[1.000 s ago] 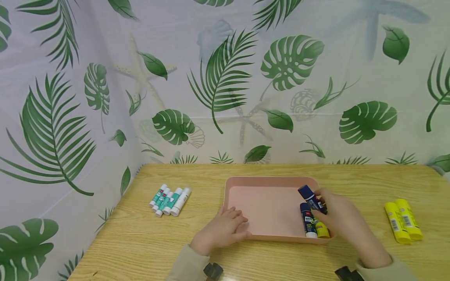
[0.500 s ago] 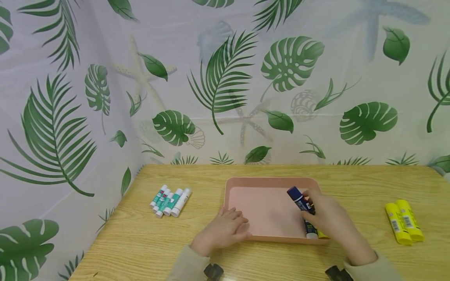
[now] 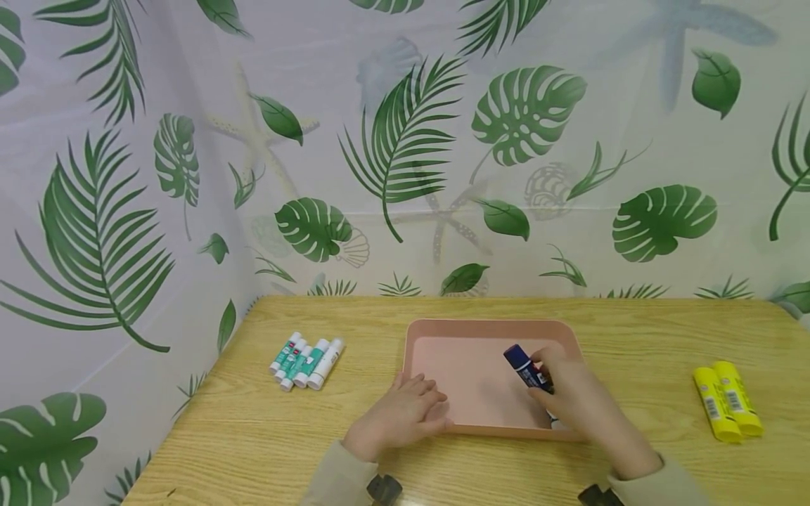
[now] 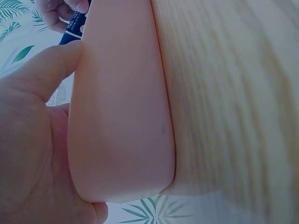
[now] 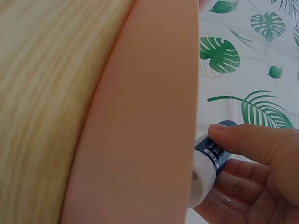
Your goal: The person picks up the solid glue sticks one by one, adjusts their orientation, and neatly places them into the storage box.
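Observation:
My right hand (image 3: 579,393) pinches a navy glue stick (image 3: 525,365) between thumb and fingers, tilted over the right half of the pink tray (image 3: 468,430). In the right wrist view, the navy glue stick (image 5: 216,151) shows a white end beyond the tray wall (image 5: 140,116). Beneath that hand, only the white end (image 3: 555,423) of another glue stick peeks out. My left hand (image 3: 405,411) rests on the tray's front left corner, fingers extended over the rim. Its thumb (image 4: 65,56) touches the rim in the left wrist view.
Several white and green glue sticks (image 3: 309,362) lie side by side left of the tray. Two yellow glue sticks (image 3: 728,400) lie to its right. A leaf-patterned cloth (image 3: 411,140) hangs behind the wooden table (image 3: 253,436).
My right hand has carried the navy glue stick leftward and slightly down over the tray, covering most of the navy and yellow glue sticks lying there. The left hand has stayed put.

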A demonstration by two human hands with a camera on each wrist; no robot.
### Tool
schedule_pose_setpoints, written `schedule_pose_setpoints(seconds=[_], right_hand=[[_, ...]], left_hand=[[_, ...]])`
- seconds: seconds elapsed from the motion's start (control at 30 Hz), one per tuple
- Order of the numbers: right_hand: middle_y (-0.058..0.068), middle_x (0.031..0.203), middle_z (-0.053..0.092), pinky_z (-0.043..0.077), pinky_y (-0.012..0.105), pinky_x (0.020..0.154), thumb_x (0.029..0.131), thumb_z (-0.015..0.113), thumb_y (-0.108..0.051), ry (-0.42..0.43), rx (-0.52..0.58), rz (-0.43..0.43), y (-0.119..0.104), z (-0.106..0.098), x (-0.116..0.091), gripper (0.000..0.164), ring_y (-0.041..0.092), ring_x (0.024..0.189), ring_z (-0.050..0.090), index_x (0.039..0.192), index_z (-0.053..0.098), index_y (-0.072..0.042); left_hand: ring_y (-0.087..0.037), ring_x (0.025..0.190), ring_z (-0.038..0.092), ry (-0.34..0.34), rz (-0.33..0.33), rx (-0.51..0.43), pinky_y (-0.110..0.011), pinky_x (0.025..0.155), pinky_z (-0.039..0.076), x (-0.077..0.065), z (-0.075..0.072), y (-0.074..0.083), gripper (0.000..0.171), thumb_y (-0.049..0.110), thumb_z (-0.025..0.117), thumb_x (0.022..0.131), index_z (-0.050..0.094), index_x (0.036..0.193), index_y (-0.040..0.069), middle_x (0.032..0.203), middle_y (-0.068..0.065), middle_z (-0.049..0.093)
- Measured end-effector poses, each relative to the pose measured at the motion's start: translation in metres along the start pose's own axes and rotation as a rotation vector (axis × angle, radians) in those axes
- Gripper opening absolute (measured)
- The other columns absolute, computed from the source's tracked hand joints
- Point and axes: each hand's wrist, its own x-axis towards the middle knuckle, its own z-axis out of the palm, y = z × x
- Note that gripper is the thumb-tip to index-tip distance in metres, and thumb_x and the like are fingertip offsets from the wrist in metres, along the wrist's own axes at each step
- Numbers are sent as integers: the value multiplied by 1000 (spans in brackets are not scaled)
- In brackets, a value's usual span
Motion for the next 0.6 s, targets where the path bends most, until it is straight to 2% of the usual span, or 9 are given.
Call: schedule_pose_setpoints(seconds=[0.6], right_hand=[[10,87,59,49,30,58,76,70,-11,-111,4,32,-2,17,2,41,15,72,55,109,49,3]], left_hand=[[-25,127,28,-15,-14,-5,-51,101,14,0,-3,1,45,46,41,90,56,119,14,131,-8,44]])
